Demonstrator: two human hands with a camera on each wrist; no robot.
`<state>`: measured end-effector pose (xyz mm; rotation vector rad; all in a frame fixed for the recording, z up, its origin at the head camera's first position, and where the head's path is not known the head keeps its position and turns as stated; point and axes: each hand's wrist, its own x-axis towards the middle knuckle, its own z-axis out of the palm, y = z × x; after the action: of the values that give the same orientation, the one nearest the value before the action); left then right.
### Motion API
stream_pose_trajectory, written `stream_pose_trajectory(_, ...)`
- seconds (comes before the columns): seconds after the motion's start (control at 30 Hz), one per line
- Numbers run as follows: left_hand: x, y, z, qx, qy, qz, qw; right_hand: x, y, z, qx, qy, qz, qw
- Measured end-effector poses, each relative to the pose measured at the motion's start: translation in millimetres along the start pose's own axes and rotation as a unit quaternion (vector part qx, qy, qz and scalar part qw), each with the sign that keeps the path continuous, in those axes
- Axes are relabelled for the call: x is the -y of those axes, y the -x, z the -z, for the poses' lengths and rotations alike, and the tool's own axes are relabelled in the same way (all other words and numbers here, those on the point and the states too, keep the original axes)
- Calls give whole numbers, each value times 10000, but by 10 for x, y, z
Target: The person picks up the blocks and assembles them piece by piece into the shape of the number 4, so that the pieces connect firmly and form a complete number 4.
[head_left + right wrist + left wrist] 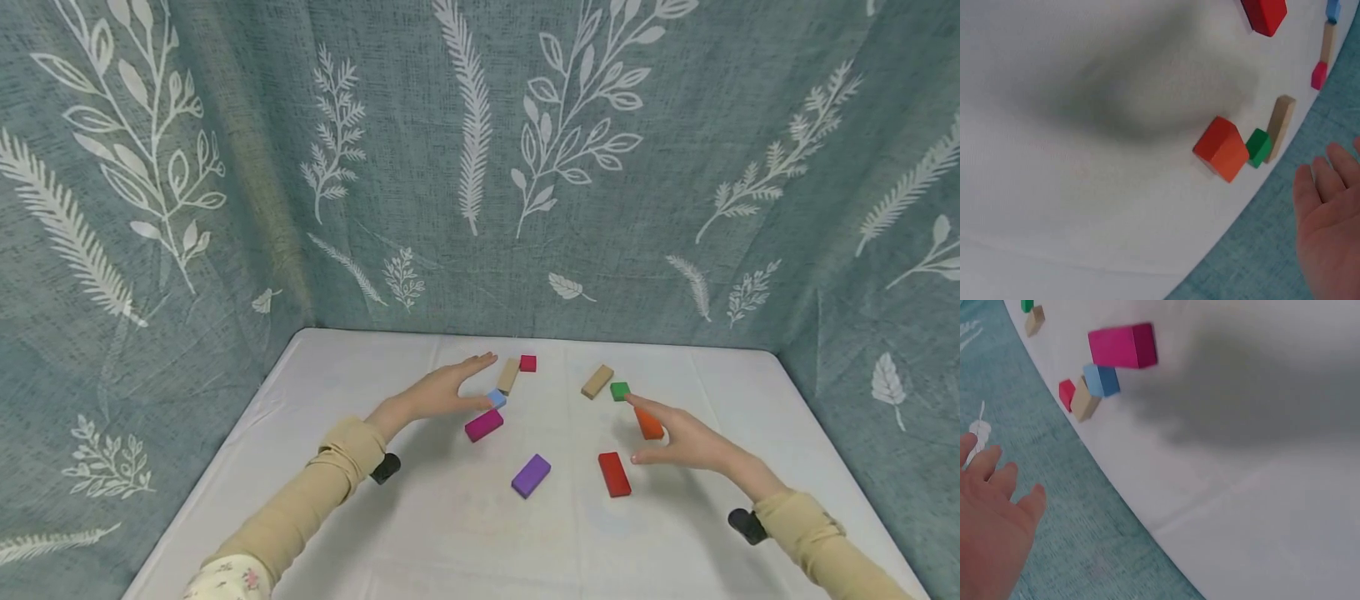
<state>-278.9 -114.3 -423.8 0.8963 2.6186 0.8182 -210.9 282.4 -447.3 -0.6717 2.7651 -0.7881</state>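
Observation:
My left hand [442, 392] hovers over the left side of the table, fingers extended and holding nothing. Near its thumb lie a light blue block [497, 398] and a magenta block [484, 426]. My right hand [686, 439], also holding nothing, hangs above the right side with thumb and fingers spread apart. An orange block [649, 423] lies partly hidden behind it. A red block [614, 474] is near the right thumb, and a green block [619, 391] near the fingertips. Between the hands lies a purple block [531, 476].
Farther back are a plain wooden block [508, 377] beside a small crimson block [528, 363], and another wooden block [597, 382] near the green one. A white cloth covers the table [465, 542]. Blue-green leaf-patterned curtains [420, 167] enclose the back and sides.

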Motion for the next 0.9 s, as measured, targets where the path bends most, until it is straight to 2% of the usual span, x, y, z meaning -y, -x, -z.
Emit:
stream_pose_trajectory(0.2, -22, -31, -132, -15, 216, -172, 9996, -36, -34, -69, 241, -129, 268, 9993)
stream_pose_trajectory(0.37, -60, -69, -266, 55, 177, -356, 9992, -38, -57, -99, 544, -67, 396, 9977)
stream_pose_trajectory(0.67, -159, -112, -529, 702, 205, -564, 9957, -11, -38, -245, 812, 53, 571, 9950)
stream_pose_trajectory(0.9, -169, -81, -704, 1128, 232, -482, 9922, -13, -15, -353, 758, 64, 614, 9952)
